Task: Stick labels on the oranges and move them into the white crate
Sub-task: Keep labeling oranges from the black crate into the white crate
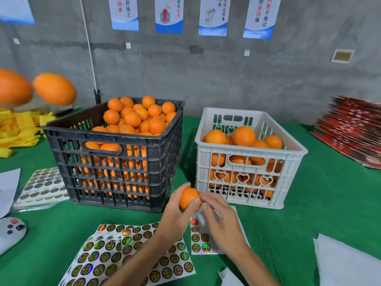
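1. even, fairly bright indoor light, no harsh glare.
2. the black crate [115, 153] casts a soft shadow toward 3 o'clock onto the green cloth [309, 203].
3. two oranges [54, 89] at 9 o'clock smear with blur.
4. the right hand [221, 223] is motion-blurred.
5. wide-angle bending stretches the edges.

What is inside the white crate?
The white crate holds oranges heaped near its rim; one shows a label through the slots. The lower layers and floor are mostly hidden.

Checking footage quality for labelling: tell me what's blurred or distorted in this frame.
Head view: the right hand is motion-blurred at the orange held by the left hand; two oranges at the left edge are stretched by wide-angle distortion; crates stay sharp.
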